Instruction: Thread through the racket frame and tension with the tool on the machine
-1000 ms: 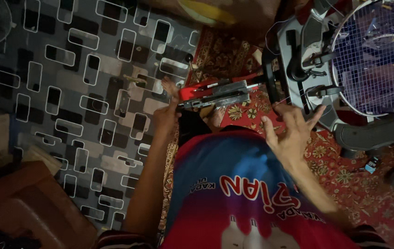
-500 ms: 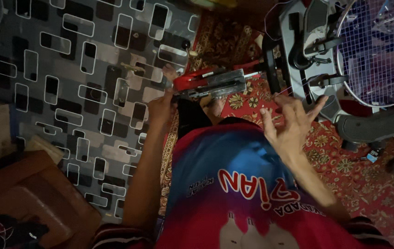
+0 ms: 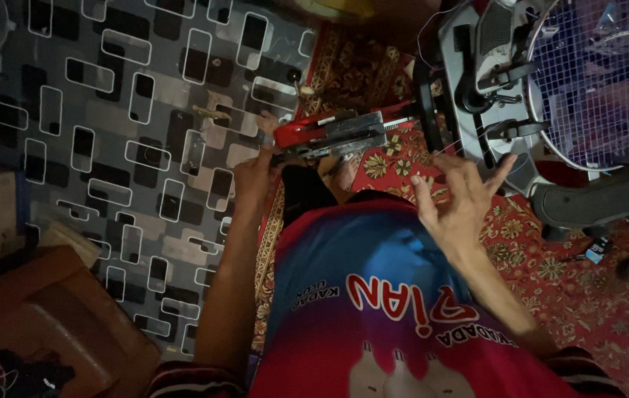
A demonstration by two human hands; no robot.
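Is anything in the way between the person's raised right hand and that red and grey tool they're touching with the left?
Nothing visible does. The right hand hovers open above the red carpet, apart from the tool; left hand rests at its near end.

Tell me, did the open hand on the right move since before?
Hardly. The right hand stays raised with fingers spread, just below the grey machine base and beside the red tool, as before. The whole view shifts slightly because the camera moved.
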